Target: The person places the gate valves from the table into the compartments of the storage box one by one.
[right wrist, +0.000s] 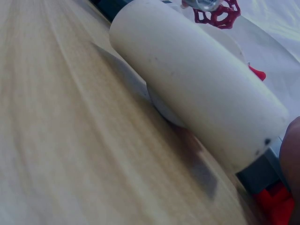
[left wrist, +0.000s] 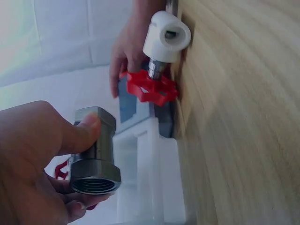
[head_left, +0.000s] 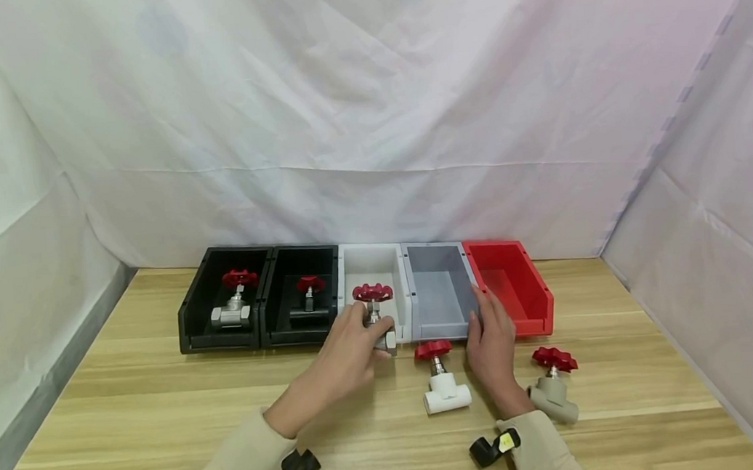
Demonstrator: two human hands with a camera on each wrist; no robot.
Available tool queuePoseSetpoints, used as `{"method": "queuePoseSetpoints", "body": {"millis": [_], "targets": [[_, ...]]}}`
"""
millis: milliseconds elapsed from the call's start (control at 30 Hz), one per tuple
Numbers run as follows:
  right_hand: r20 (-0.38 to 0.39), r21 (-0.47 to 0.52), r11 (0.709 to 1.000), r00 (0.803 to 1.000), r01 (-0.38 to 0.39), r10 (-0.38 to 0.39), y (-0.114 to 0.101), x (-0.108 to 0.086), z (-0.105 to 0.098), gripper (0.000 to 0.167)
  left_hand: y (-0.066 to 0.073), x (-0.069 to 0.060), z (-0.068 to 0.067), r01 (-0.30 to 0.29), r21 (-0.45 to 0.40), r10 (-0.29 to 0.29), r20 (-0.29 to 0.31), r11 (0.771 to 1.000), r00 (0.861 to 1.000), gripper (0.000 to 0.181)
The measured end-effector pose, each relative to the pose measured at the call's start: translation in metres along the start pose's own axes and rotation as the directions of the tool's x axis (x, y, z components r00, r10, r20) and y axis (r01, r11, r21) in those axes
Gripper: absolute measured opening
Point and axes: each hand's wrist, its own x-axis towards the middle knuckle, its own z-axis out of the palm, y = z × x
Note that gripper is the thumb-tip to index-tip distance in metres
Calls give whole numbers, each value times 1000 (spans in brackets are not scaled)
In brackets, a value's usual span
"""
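A metal valve with a red handwheel (head_left: 372, 293) is gripped by my left hand (head_left: 345, 346) at the front of the white bin (head_left: 405, 320). In the left wrist view, the thumb and fingers of my left hand (left wrist: 42, 154) pinch its steel body (left wrist: 95, 150). My right hand (head_left: 492, 340) rests with extended fingers on the front of the grey bin (head_left: 445, 330), near the red bin. Between the hands, a white valve (head_left: 447, 394) with a red wheel stands on the table; its white body (right wrist: 197, 84) fills much of the right wrist view.
Two black bins (head_left: 192, 321) at the left of the row hold a steel valve (head_left: 231, 314) and a dark valve (head_left: 309, 305). The red bin (head_left: 534, 326) ends the row. A beige valve (head_left: 554, 397) stands right of my right forearm. White cloth (head_left: 355, 120) hangs behind.
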Motion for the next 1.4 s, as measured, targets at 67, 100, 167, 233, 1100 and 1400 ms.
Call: {"method": "queuePoseSetpoints", "body": {"millis": [67, 100, 167, 233, 1100, 1400], "targets": [[0, 0, 1000, 1000, 0, 0, 0, 0, 0, 54, -4, 4, 1, 1, -10, -1, -17, 1000, 1000, 37], [0, 0, 1000, 1000, 0, 0, 0, 0, 0, 54, -6, 6, 2, 1, -11, -1, -22, 1000, 1000, 37], [-2, -2, 1000, 1000, 4, -4, 0, 0, 0, 54, -9, 11, 2, 6, 4, -6, -24, 1000, 1000, 36], [-5, -4, 1000, 1000, 9, -9, 0, 0, 0, 54, -12, 15, 2, 15, 22, -14, -18, 1000, 1000, 35], [-13, 4, 1000, 1000, 10, -10, 3, -1, 2, 55, -35, 51, 20, 154, 88, -163, 111, 984, 980, 31], [-21, 3, 1000, 1000, 18, -18, 2, 0, 1, 54, -36, 61, 25, 184, 103, -196, 121, 977, 973, 31]]}}
